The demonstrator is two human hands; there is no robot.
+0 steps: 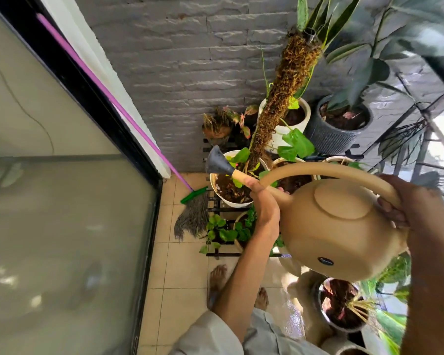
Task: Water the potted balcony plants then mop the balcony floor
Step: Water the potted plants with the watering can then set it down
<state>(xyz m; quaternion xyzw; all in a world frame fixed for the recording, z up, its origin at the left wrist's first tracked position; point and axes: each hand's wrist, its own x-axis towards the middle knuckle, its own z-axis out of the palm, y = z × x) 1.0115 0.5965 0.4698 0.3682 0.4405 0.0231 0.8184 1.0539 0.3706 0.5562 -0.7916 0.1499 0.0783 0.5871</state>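
Hands both on the tan watering can [338, 226]: the right hand [405, 206] is wrapped tight around the arched handle, the left hand [265, 203] clasps the spout, and the grey rose [217, 161] hangs over soil in a white pot [226, 190]. Far left, a purple-handled mop [190, 213] leans in the corner on the tiled floor [180, 265].

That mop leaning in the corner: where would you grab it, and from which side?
Grip the mop on its purple pole, around mid-height, coming from the open tiled floor side. The pole slants against the door frame and wall, so its back is blocked; the stringy head rests on the floor beside the plant stand.
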